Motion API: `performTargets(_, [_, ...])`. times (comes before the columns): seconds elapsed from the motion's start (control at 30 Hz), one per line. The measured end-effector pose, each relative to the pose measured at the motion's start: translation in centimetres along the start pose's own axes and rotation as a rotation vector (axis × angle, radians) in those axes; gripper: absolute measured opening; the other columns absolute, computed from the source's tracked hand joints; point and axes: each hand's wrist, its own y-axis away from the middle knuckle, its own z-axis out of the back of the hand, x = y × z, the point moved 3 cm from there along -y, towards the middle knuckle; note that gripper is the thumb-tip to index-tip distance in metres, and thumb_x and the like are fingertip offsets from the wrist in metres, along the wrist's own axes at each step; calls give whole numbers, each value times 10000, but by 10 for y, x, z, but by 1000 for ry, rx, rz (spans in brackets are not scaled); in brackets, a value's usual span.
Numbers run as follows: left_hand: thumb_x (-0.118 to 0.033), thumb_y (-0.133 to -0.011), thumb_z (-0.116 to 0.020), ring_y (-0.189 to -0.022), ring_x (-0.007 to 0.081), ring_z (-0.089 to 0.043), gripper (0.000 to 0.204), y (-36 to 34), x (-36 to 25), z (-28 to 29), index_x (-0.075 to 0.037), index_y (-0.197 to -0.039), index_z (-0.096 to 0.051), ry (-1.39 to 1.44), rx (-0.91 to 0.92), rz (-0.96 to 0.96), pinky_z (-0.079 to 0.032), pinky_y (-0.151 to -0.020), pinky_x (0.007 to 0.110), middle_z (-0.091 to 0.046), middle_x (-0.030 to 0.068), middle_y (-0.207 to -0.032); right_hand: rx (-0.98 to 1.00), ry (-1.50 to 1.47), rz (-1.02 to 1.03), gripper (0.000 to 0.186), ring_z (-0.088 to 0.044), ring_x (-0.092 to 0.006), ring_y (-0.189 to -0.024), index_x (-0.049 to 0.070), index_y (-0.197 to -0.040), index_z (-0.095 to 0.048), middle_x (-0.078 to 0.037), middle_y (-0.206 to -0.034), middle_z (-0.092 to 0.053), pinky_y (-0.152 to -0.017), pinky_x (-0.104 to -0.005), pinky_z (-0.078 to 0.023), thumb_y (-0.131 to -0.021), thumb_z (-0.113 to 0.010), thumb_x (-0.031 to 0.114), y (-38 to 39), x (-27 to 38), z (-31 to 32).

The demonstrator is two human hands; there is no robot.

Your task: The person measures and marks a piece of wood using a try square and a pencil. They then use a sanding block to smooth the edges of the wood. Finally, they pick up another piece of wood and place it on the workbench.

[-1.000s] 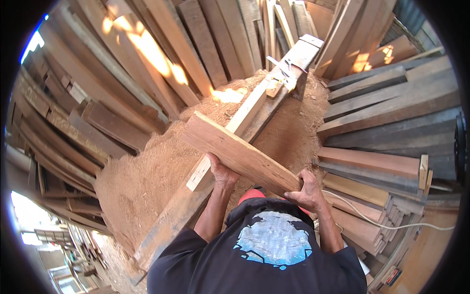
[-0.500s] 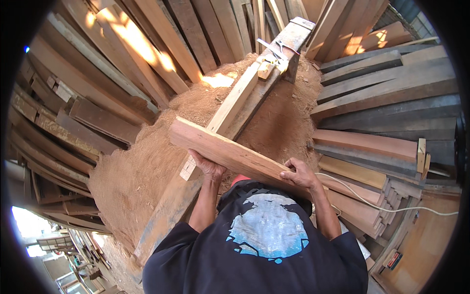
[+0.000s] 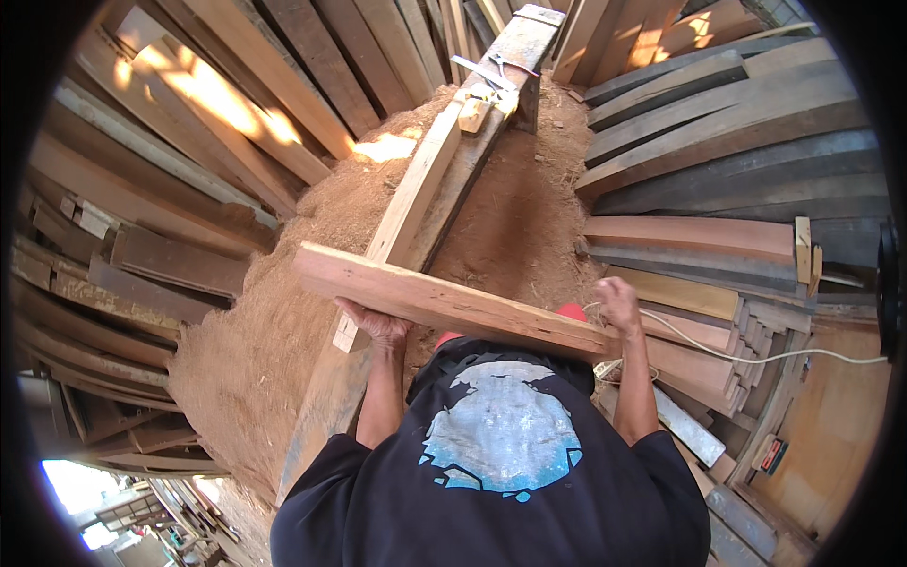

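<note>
A thick reddish-brown wooden board (image 3: 444, 298) lies slantwise in front of my body, its left end over a squared timber. My left hand (image 3: 378, 324) grips the board's near edge toward the left, with part of the fingers hidden under it. Just off the board's right end, my right hand (image 3: 619, 304) is raised with its fingers curled in, and no object shows in it. The squared pale timber (image 3: 416, 184) rests along a long worn bench beam (image 3: 472, 156). A small wood block (image 3: 473, 115) sits at the timber's far end.
A metal tool (image 3: 496, 80), its kind unclear, lies on the beam's far part. Sawdust (image 3: 255, 350) covers the ground. Leaning planks (image 3: 321, 57) stand at the back and left; stacked boards (image 3: 699, 241) fill the right. A pale cable (image 3: 756, 360) runs across the right stack.
My right hand has let go of the board and lifted off its right end, fingers curling. My left hand still holds the board. The whole view has shifted somewhat.
</note>
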Motion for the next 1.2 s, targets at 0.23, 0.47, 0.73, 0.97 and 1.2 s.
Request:
performTargets(0.23, [-855,-752,-663,-1302,359,-562,1069,-14,-11,41,-146,-1518,-435,7,-34,9,-483,-1084,608,-550,126,-1457,-126,-655,-425,794,-537,-233,-1302,38,-1390,-603,-109,-1415,-604,-1032,-410,-466,-935,-613,689,40,-146,32])
performTargets(0.47, [-828,-758,-685,-1315,365,-555,1061,-19,-9,21,-151,-1531,-419,-28,15,8,-468,-1092,633,-549,125,-1462,-53,-1280,-401,904,-638,-349,-1205,10,-1348,-610,-189,-1341,-652,-1063,-540,-480,-923,-496,800,33,-119,-50])
performTargets(0.73, [-411,-820,-853,-1279,322,-596,801,-16,-36,29,-106,-1463,-485,-229,-201,185,-524,-1070,548,-610,123,-1393,168,-736,-19,523,-638,-161,-1157,-39,-1291,-632,-112,-1246,-689,-961,-353,-532,-1086,-529,431,11,-22,-36])
performTargets(0.97, [-263,-839,-826,-1077,266,-702,586,-58,-26,63,-78,-1331,-566,-424,-488,200,-622,-885,451,-685,112,-1228,211,-198,-114,493,-684,-172,-956,-58,-1236,-654,-117,-1113,-721,-858,-354,-555,-1090,-488,382,-38,-67,-36])
performTargets(1.2, [-281,-848,-814,-1065,273,-689,583,-42,-31,61,-94,-1336,-556,-542,-528,199,-619,-875,458,-659,112,-1238,340,-91,-270,496,-634,-202,-1004,-79,-1239,-663,-137,-1118,-710,-908,-392,-502,-1081,-472,350,-41,-79,-50])
